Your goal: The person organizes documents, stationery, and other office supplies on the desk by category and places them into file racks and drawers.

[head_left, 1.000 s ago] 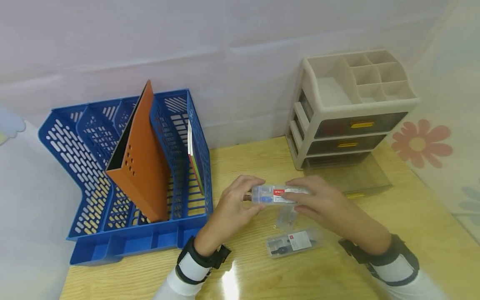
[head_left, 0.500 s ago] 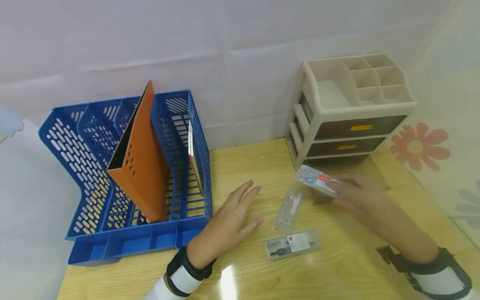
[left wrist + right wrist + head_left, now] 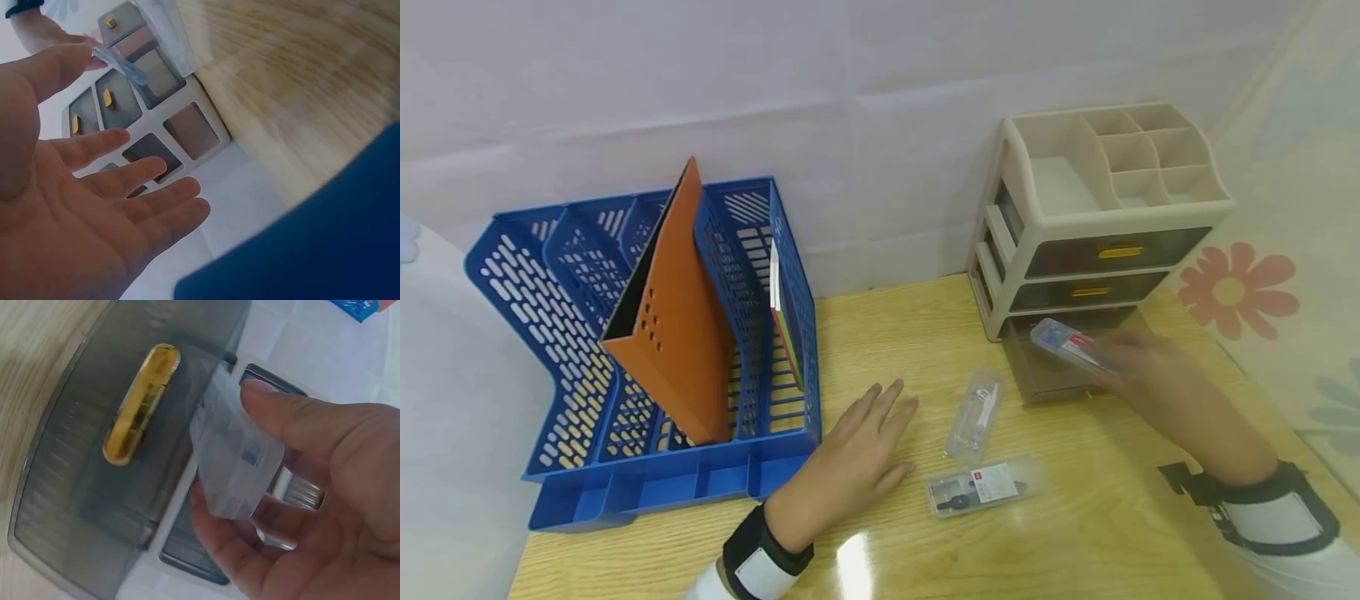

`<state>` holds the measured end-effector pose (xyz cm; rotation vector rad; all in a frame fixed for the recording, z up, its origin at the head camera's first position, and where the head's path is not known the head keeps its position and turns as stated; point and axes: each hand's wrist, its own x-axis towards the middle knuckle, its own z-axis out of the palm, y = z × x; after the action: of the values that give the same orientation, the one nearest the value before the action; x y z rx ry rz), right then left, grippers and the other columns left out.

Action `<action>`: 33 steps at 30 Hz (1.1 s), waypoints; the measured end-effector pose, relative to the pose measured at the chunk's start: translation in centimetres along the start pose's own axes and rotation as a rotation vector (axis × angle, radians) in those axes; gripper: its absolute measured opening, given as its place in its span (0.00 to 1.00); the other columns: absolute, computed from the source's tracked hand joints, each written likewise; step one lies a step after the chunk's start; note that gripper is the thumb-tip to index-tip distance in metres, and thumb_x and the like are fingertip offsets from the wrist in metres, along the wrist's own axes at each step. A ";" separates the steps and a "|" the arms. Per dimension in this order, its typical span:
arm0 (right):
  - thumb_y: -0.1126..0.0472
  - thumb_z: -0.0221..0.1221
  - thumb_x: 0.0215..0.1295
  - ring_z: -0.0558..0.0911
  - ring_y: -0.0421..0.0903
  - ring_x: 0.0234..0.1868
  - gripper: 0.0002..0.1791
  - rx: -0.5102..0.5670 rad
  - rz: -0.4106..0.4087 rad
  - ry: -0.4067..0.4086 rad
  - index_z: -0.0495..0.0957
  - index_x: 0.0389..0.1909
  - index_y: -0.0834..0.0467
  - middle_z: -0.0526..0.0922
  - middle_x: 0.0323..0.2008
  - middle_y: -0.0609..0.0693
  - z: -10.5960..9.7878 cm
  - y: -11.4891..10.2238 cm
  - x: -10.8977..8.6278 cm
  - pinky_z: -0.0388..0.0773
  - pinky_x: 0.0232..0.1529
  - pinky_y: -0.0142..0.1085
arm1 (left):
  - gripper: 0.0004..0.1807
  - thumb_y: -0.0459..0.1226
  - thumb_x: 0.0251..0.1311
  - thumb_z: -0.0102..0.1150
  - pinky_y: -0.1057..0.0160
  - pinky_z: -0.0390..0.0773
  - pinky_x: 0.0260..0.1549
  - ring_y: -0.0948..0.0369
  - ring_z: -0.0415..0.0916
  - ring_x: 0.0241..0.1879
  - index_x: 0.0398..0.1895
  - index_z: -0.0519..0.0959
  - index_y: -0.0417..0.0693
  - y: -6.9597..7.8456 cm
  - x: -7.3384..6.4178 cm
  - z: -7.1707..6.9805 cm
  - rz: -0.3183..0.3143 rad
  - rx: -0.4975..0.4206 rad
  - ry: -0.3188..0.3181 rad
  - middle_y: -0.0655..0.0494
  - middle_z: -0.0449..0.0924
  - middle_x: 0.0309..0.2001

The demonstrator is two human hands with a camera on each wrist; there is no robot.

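Observation:
My right hand (image 3: 1138, 362) pinches a clear plastic case (image 3: 1071, 344) with a red and white label and something blue inside. The case is over the pulled-out bottom drawer (image 3: 1037, 383); in the right wrist view thumb and fingers grip the case (image 3: 240, 450) behind the drawer front with its yellow handle (image 3: 140, 406). My left hand (image 3: 853, 450) hovers with spread fingers near the blue rack and holds nothing. Between the hands lie a clear case with a white tool (image 3: 977, 417) and, nearer me, a clear case with a black compass (image 3: 981, 487).
A blue file rack (image 3: 662, 458) at the left holds an orange folder (image 3: 673, 325) and thin booklets (image 3: 786, 333). The cream drawer unit (image 3: 1037, 208) stands at the back right, its top divided into compartments and its two upper drawers pushed in.
The right hand has carried the labelled case from between both hands to the right, over the open drawer. My left hand has let go of it and drawn back slightly, fingers spread.

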<state>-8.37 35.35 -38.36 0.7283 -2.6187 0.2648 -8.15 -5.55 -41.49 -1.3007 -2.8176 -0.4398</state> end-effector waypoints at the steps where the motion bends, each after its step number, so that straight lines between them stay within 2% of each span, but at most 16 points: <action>1: 0.65 0.76 0.50 0.85 0.58 0.34 0.19 -0.008 0.003 -0.017 0.87 0.45 0.63 0.88 0.36 0.61 0.2 0.1 0.2 0.84 0.33 0.57 | 0.40 0.52 0.68 0.65 0.44 0.67 0.73 0.38 0.63 0.75 0.78 0.64 0.47 0.0 0.0 0.1 0.000 -0.004 -0.005 0.40 0.59 0.79; 2: 0.64 0.76 0.50 0.85 0.55 0.33 0.19 -0.016 0.014 -0.036 0.87 0.44 0.63 0.87 0.35 0.59 0.4 0.2 0.4 0.84 0.32 0.54 | 0.40 0.52 0.68 0.65 0.44 0.67 0.73 0.38 0.62 0.75 0.78 0.64 0.47 0.1 0.0 0.2 0.000 -0.008 -0.009 0.40 0.60 0.79; 3: 0.68 0.79 0.40 0.84 0.52 0.32 0.25 -0.004 0.058 -0.056 0.86 0.45 0.63 0.87 0.34 0.58 0.5 0.2 0.7 0.84 0.31 0.52 | 0.39 0.51 0.68 0.65 0.44 0.67 0.73 0.38 0.62 0.75 0.77 0.64 0.47 0.1 0.0 0.2 0.002 -0.013 -0.012 0.41 0.60 0.78; 7: 0.66 0.79 0.45 0.83 0.52 0.29 0.22 0.002 0.161 -0.131 0.86 0.44 0.64 0.86 0.29 0.56 1.3 0.3 1.5 0.82 0.29 0.51 | 0.37 0.49 0.69 0.65 0.44 0.66 0.74 0.39 0.62 0.75 0.76 0.66 0.46 0.2 0.1 0.4 0.013 -0.010 -0.012 0.40 0.61 0.78; 11: 0.62 0.76 0.51 0.83 0.58 0.31 0.22 -0.028 0.276 -0.233 0.85 0.48 0.63 0.85 0.27 0.58 1.8 0.1 2.1 0.79 0.28 0.52 | 0.36 0.49 0.70 0.64 0.45 0.65 0.74 0.40 0.62 0.75 0.76 0.66 0.47 0.2 0.0 0.5 0.009 0.004 -0.018 0.41 0.61 0.78; 14: 0.57 0.73 0.57 0.83 0.64 0.36 0.24 -0.032 0.380 -0.326 0.83 0.54 0.61 0.85 0.32 0.63 2.3 -0.2 2.9 0.79 0.31 0.54 | 0.34 0.47 0.69 0.65 0.45 0.65 0.75 0.39 0.62 0.75 0.75 0.68 0.47 0.2 0.0 0.4 0.003 0.003 -0.011 0.41 0.62 0.78; 16: 0.58 0.71 0.60 0.83 0.67 0.40 0.23 -0.009 0.418 -0.367 0.82 0.55 0.62 0.85 0.36 0.66 2.8 -0.2 3.3 0.80 0.34 0.57 | 0.32 0.44 0.69 0.64 0.45 0.66 0.73 0.39 0.64 0.74 0.73 0.70 0.46 0.2 0.0 0.5 0.009 0.009 0.002 0.41 0.63 0.77; 18: 0.59 0.69 0.61 0.82 0.70 0.45 0.23 0.025 0.437 -0.396 0.80 0.56 0.64 0.85 0.40 0.69 3.2 -0.3 3.6 0.80 0.39 0.61 | 0.29 0.40 0.68 0.63 0.44 0.68 0.72 0.38 0.66 0.73 0.71 0.72 0.45 0.2 -0.1 0.5 0.017 0.013 0.015 0.40 0.65 0.76; 23: 0.59 0.68 0.60 0.83 0.62 0.39 0.26 0.102 0.446 -0.445 0.79 0.58 0.66 0.86 0.35 0.61 3.7 -0.3 4.2 0.79 0.40 0.58 | 0.27 0.34 0.67 0.60 0.44 0.69 0.72 0.38 0.67 0.72 0.69 0.73 0.43 0.3 -0.2 0.5 0.029 0.023 0.024 0.39 0.67 0.74; 26: 0.56 0.68 0.61 0.83 0.59 0.40 0.30 0.117 0.467 -0.493 0.77 0.62 0.65 0.86 0.38 0.60 3.8 -0.3 4.5 0.79 0.41 0.58 | 0.26 0.34 0.67 0.59 0.44 0.69 0.71 0.37 0.67 0.72 0.69 0.74 0.43 0.2 -0.3 0.7 0.022 0.014 0.008 0.39 0.67 0.74; 29: 0.53 0.68 0.61 0.83 0.61 0.45 0.35 0.146 0.510 -0.552 0.72 0.66 0.64 0.85 0.44 0.62 3.9 -0.3 4.8 0.80 0.43 0.59 | 0.26 0.34 0.68 0.59 0.43 0.70 0.70 0.37 0.67 0.72 0.69 0.74 0.43 0.3 -0.4 0.9 0.024 0.011 -0.017 0.38 0.67 0.74; 33: 0.53 0.69 0.61 0.83 0.67 0.51 0.40 0.186 0.537 -0.589 0.64 0.69 0.63 0.83 0.50 0.67 4.5 -0.3 5.1 0.81 0.46 0.60 | 0.24 0.34 0.70 0.57 0.43 0.71 0.70 0.37 0.67 0.72 0.69 0.74 0.44 0.4 -0.4 1.2 0.033 0.029 -0.036 0.39 0.67 0.74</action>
<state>-13.76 31.52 -40.18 0.1376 -3.3601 0.5161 -7.46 -5.32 -42.61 -1.3612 -2.8157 -0.3766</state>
